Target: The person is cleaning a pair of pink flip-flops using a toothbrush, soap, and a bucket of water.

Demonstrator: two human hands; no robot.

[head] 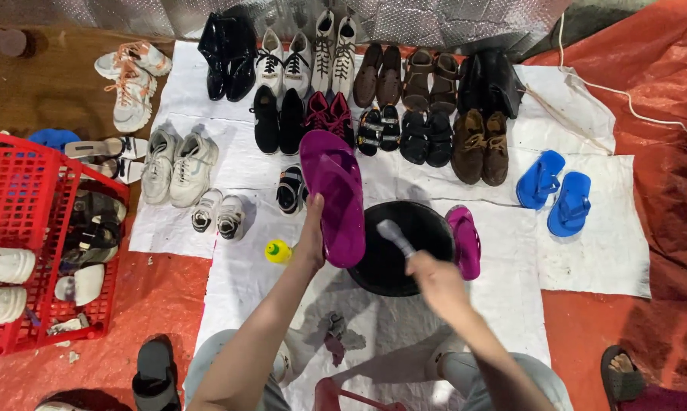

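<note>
Left hand [311, 232]: grip closed on the heel edge of a purple flip-flop [333, 194], sole up, held tilted over the 10 o'clock rim of the basin [385, 278]. Right hand [435, 275]: grip closed around a brush [395, 236], whose grey end points to 11 o'clock above the basin's middle. Basin: black, round, on a white sheet [587, 259] laid over an orange tarp [663, 183]. Second purple flip-flop [465, 242]: leaning on the basin rim at 3 o'clock. Yellow bottle cap [277, 251]: just beside the left wrist at 9 o'clock. Judgement: scrubbing goes best with the sole kept over the basin so drips fall inside, and strokes run heel to toe. Blue flip-flops [555, 192] at 2 o'clock; rows of shoes [404, 99] at 12 o'clock; red basket [24, 228] of footwear at 9 o'clock.
</note>
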